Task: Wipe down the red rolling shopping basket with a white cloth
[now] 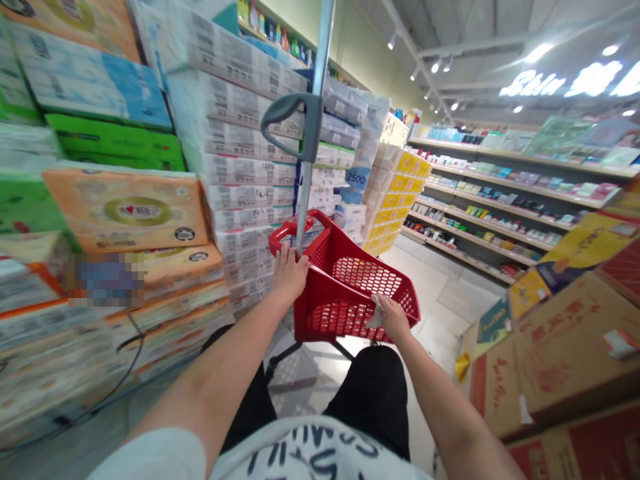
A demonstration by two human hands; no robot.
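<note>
A red plastic shopping basket (357, 270) with perforated sides sits on a dark wheeled frame just in front of my legs. My left hand (291, 272) grips its near left corner, at the foot of an upright metal pole (323, 50). A grey loop handle (293, 123) is fixed higher on that pole. At the basket's near right side, my right hand (393, 316) pinches a crumpled whitish cloth or tissue (376, 313) against the red wall. The fingertips of the right hand are partly covered by the cloth.
Stacked tissue packs (135, 210) rise close on the left, with a black cable (133, 367) hanging below. White wrapped packs (250, 140) stand behind the basket. Cardboard boxes (575, 347) line the right side. Farther back are stocked shelves (500, 190) and a pale tiled floor (437, 287).
</note>
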